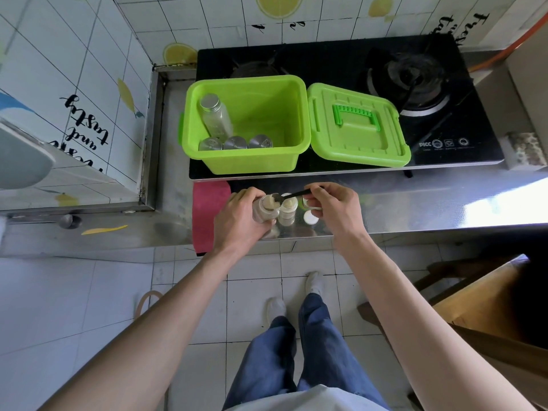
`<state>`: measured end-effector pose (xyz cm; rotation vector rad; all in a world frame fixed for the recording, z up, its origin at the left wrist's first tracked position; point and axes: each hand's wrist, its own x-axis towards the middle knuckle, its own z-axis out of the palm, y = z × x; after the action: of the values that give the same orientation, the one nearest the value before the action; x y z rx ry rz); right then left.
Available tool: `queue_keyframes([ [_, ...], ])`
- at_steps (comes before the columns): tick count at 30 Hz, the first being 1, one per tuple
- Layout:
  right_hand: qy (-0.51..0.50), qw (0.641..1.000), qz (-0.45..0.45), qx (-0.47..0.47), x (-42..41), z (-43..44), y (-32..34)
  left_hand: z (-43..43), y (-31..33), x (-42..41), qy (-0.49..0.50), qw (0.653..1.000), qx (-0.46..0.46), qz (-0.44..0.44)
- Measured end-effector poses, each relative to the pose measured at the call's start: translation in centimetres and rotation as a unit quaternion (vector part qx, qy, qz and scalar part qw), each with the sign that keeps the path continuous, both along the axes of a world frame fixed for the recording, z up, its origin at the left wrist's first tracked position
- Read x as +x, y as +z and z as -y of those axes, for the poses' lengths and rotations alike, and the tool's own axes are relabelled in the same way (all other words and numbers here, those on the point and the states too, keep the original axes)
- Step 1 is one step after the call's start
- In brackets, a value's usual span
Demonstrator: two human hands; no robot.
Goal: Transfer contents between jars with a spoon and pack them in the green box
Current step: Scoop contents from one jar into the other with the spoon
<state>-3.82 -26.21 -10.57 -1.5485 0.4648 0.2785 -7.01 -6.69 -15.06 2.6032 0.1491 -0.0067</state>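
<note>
My left hand point(238, 216) grips a small clear jar point(266, 209) of pale powder, tilted toward the right, at the counter's front edge. My right hand point(332, 204) pinches the dark handle of a spoon point(292, 194), whose bowl sits at the tilted jar's mouth. A second open jar point(288, 210) with pale contents stands upright just right of the first. A white lid point(310, 217) lies on the counter below my right hand. The green box point(246, 157) stands open on the stove, holding a tall bottle point(215, 115) and three silver-lidded jars point(235, 143).
The green box lid point(357, 126) lies beside the box on the black gas stove point(415, 84). A red cloth point(206, 215) hangs over the steel counter edge to the left. Tiled wall stands at left, and a wooden chair point(486, 295) sits at right.
</note>
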Motion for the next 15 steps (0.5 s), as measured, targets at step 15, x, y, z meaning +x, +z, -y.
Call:
queue_keyframes([
  [15,-0.043,0.998,-0.020,-0.042,1.7,2.1,-2.8,-0.4,0.0,-0.7,0.016,1.000,-0.011,-0.018],
])
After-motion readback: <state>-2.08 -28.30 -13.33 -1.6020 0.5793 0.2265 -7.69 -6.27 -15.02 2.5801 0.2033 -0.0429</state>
